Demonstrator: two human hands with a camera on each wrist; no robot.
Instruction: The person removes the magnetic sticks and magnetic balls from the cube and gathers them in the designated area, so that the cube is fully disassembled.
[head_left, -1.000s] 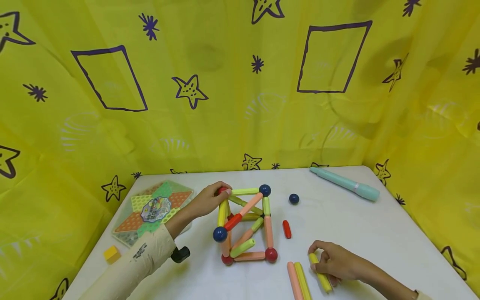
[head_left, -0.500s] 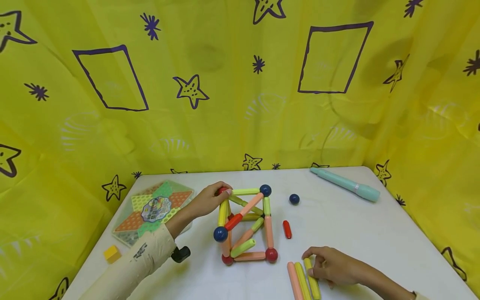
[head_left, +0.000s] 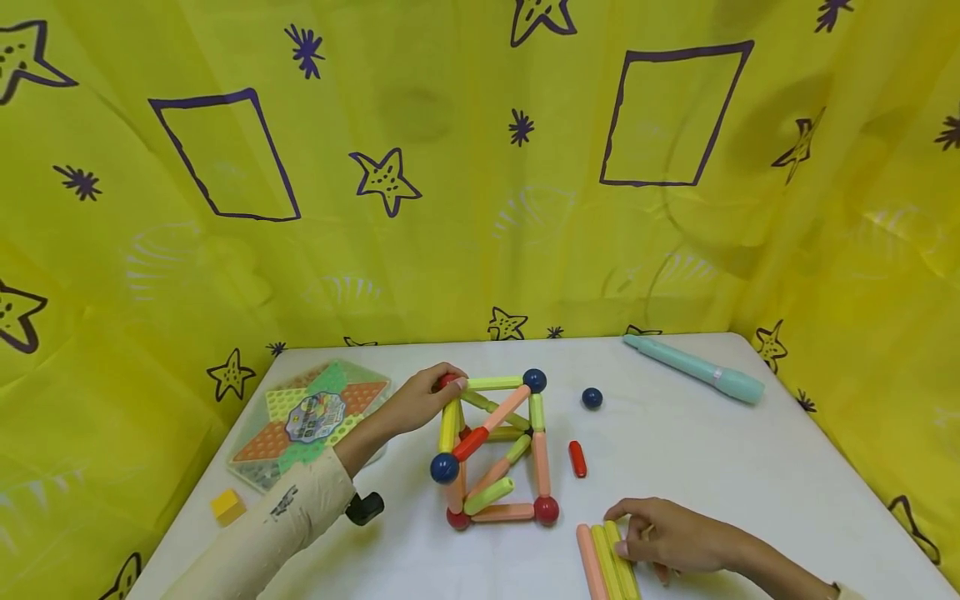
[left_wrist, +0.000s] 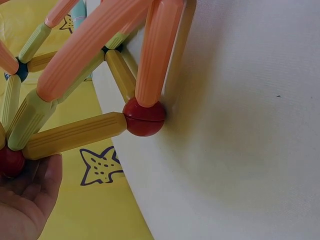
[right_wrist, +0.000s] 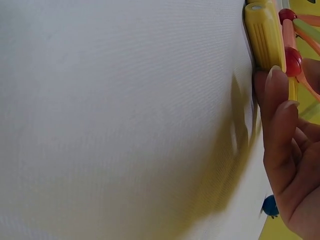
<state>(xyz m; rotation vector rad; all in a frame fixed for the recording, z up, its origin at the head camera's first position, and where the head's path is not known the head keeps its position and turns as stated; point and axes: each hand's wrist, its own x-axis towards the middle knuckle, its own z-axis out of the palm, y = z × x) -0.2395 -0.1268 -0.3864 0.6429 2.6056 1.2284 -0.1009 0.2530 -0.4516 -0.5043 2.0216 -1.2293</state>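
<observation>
Meanwhile, the left hand (head_left: 420, 402) is pinching the rod frame's (head_left: 498, 450) top red ball (head_left: 447, 381), while the right hand's (head_left: 667, 543) relaxed fingers are pressing a yellow rod (head_left: 619, 557) on the surface (head_left: 712, 450).

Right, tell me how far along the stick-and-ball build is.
Mostly built: a cube frame of sticks and balls stands. In hand: the left hand grips its top red ball; the right hand touches a yellow stick. Left: loose blue ball and red stick.

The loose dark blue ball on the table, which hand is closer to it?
Right, narrowly. The right hand rests by the sticks, nearer the camera than the blue ball; the left hand grips the frame's red corner ball, across the frame.
</observation>
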